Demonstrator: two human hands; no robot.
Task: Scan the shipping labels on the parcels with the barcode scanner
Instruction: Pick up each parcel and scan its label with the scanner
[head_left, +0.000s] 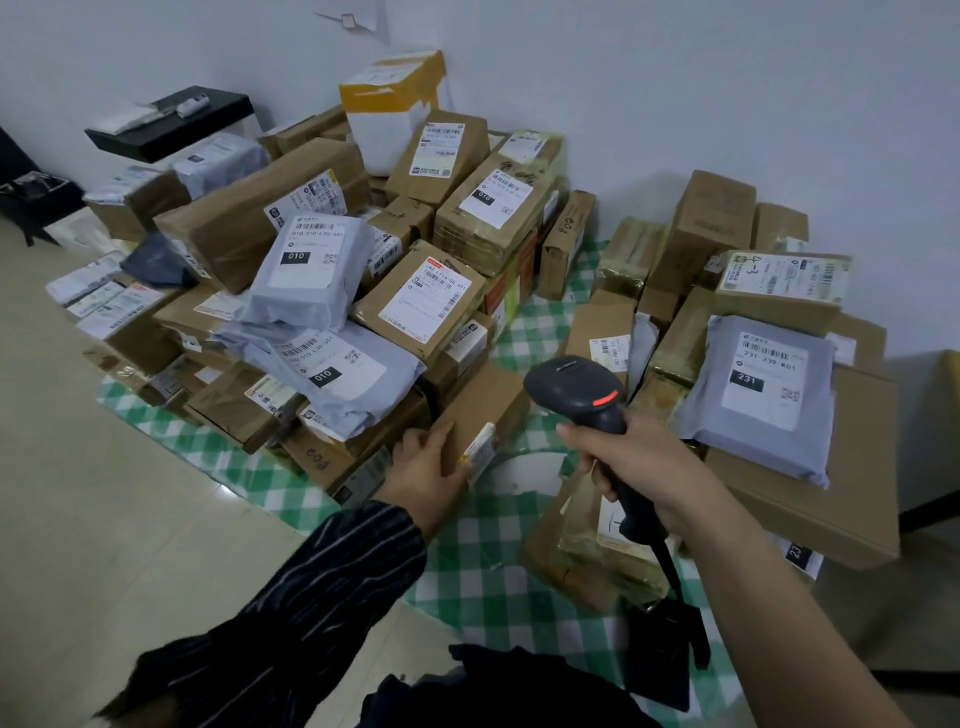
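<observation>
Barcode scanner (576, 387): black moulded plastic, rounded head with a lit red strip at the rear, on a slim handle with a dark cable trailing off its base. It is held in the air above the gap between two heaps of parcels, head tilted down and towards the left heap.

Right hand (639, 467): fingers and thumb curled fully round the scanner handle, a firm grip.

Left hand (426, 467): fingers extended and fairly straight, laid flat against the near face of a flat cardboard box (483, 410) at the front of the left heap, grasping nothing. A shipping label (480, 449) wraps that box's near corner, just beside the fingertips. The arm wears a dark pinstriped sleeve (311, 597).

Left heap: brown corrugated cartons, many wound in glossy clear tape, with crinkled grey plastic mailers on top; one grey mailer (311, 270) reads "010".

Right heap: similar cartons, topped by a smooth grey mailer marked "231" (763, 395).

Both heaps stand on a green-and-white checked cloth (488, 545) spread over a pale tiled floor (104, 519).
</observation>
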